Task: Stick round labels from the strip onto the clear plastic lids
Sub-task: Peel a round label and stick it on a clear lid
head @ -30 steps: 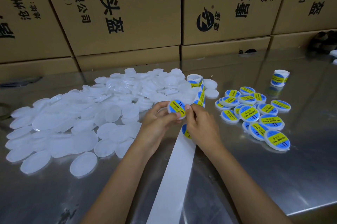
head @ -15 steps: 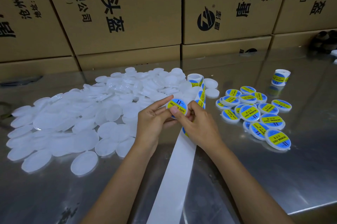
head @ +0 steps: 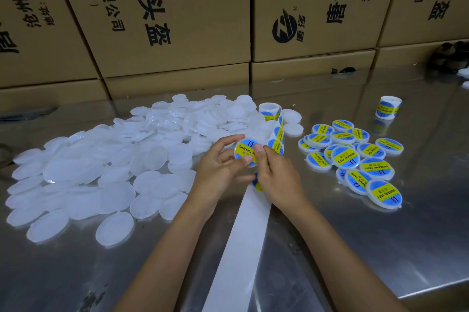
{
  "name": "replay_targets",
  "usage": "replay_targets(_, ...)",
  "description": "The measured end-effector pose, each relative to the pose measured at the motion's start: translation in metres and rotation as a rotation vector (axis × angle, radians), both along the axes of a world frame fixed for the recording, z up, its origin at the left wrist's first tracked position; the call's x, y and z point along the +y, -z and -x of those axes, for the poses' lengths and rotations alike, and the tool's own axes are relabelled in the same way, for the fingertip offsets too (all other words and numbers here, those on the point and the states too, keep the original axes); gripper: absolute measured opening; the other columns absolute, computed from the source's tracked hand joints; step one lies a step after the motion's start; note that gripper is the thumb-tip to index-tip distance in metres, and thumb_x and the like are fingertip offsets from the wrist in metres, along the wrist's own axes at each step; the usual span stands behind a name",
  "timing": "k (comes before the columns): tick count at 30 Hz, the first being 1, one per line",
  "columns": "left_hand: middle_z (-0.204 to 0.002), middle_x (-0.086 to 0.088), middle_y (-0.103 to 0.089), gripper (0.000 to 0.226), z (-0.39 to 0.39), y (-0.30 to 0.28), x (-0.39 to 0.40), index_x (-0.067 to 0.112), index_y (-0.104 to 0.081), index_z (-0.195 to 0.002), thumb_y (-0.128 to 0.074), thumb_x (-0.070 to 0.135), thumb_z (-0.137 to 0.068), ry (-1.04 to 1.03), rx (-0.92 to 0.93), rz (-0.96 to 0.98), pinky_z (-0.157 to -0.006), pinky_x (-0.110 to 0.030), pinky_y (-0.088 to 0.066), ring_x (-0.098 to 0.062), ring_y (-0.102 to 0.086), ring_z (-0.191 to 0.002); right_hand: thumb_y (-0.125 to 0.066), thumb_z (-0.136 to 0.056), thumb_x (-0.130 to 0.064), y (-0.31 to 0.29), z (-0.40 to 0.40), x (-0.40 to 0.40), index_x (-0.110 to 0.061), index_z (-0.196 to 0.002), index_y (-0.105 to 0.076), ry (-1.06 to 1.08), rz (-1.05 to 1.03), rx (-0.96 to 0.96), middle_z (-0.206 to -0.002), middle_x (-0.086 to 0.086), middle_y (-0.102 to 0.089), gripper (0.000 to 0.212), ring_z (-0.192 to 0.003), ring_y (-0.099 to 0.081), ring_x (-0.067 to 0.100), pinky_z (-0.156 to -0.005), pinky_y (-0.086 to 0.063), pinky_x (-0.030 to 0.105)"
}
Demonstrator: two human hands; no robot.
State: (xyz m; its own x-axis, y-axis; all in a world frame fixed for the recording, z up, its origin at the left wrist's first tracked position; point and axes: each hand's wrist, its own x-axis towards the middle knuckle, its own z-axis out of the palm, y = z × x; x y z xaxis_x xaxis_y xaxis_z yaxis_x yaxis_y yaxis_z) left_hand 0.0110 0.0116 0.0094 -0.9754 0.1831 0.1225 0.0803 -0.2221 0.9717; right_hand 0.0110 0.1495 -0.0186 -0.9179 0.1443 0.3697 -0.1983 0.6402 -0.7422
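Lid [head: 245, 153] in both hands, label face tilted toward camera; strip [head: 243, 235] runs near-far.

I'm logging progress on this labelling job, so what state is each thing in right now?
Held lid: labelled, gripped by left hand, pressed by right hand.
Unlabelled lids: loose heap, bare.
Labelled lids: finished, piled at right.
Label strip: partly unrolled, labels remaining.
Backing paper: stripped, trailing toward the person.
Spare roll: standing upright, untouched.
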Motion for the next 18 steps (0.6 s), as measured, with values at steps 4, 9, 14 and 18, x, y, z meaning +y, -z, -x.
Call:
replay_targets(4,-0.104,-0.011,-0.076,0.046,0.0008,0.0001,-0.0004,0.016,-0.066,-0.125,-0.075,-0.003,-0.085,0.000,0.028,0.038,-0.066,-0.028,-0.061,-0.019,-0.075,-0.092,-0.032,-0.105,-0.044,0.0001,-0.0012,-0.0008,-0.032,-0.080,-0.052,-0.050,0.055,-0.014,-0.071,-0.012,-0.058,0.034,-0.082,-0.058,0.018,-0.074,-0.043,0.034)
replay_targets(9,-0.094,-0.009,-0.079,0.034,0.0045,0.0011,-0.0069,0.017,-0.075,-0.114,-0.081,0.009,-0.081,-0.124,-0.002,0.021,-0.068,-0.027,-0.062,-0.023,-0.077,-0.086,-0.033,-0.102,-0.055,-0.0061,-0.0044,-0.0049,-0.043,-0.060,-0.050,-0.142,0.201,-0.027,-0.059,-0.017,-0.053,0.047,-0.065,-0.050,0.008,-0.067,-0.041,0.033)
replay_targets(14,-0.089,-0.004,-0.079,0.012,0.0054,0.0034,-0.0071,0.016,-0.080,-0.098,-0.076,0.013,-0.087,-0.228,-0.019,-0.031,-0.060,-0.022,-0.058,-0.018,-0.076,-0.080,-0.056,-0.082,-0.070,-0.0059,-0.0053,-0.0073,-0.024,-0.063,-0.040,-0.147,0.073,-0.045,-0.052,-0.013,-0.040,0.052,-0.054,-0.039,0.008,-0.057,-0.034,0.030)
replay_targets(18,-0.096,-0.003,-0.078,0.012,0.0077,0.0050,-0.0053,0.014,-0.080,-0.096,-0.071,0.021,-0.093,-0.255,-0.035,-0.025,-0.063,-0.029,-0.061,-0.020,-0.076,-0.087,-0.054,-0.093,-0.055,-0.0054,-0.0057,-0.0084,-0.018,-0.069,-0.040,-0.155,0.048,-0.020,-0.056,-0.008,-0.039,0.046,-0.056,-0.039,0.010,-0.059,-0.036,0.033)
